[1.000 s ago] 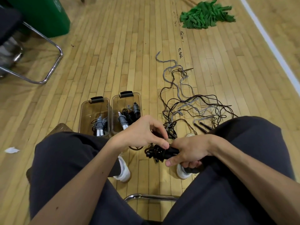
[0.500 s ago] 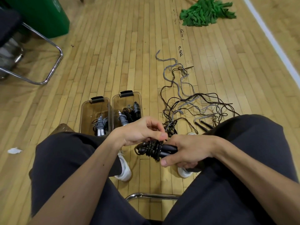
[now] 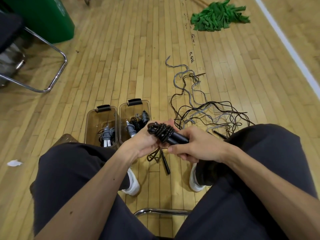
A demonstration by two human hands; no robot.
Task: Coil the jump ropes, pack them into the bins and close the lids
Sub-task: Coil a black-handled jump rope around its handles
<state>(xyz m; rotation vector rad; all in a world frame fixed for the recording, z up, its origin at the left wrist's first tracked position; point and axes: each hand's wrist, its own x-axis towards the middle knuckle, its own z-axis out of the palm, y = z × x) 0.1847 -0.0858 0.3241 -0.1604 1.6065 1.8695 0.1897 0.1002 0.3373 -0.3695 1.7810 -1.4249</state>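
Head view: a seated person in dark trousers holds a black jump rope (image 3: 161, 131) above the floor (image 3: 121, 66), just right of the right bin (image 3: 134, 108) and nearer the camera. The right hand (image 3: 195, 148) has its grip curled round the rope's paired black handles (image 3: 178, 138). The left hand (image 3: 143, 142) grips the wound end of the coil from below, its fingers mostly hidden behind the cord. A cord loop (image 3: 152, 156) and another black handle (image 3: 165, 163) show below the hands; I cannot tell whether they hang or lie on the floor.

The right bin stands open and holds a grey coiled rope (image 3: 130, 129) and a black one (image 3: 136, 122). Touching its left side stands the left bin (image 3: 101, 116), also open, holding a grey coil with white handles (image 3: 107, 136). To the right of the right bin and beyond it sprawl loose ropes (image 3: 207, 115), grey and black, tangled on the floor. Far beyond and to the right of it lies a green cloth pile (image 3: 220, 14). Far beyond it to the left are a green container (image 3: 43, 18) and a chrome chair frame (image 3: 55, 70). Nearer than the bin, two white shoes (image 3: 132, 185) rest on the floor
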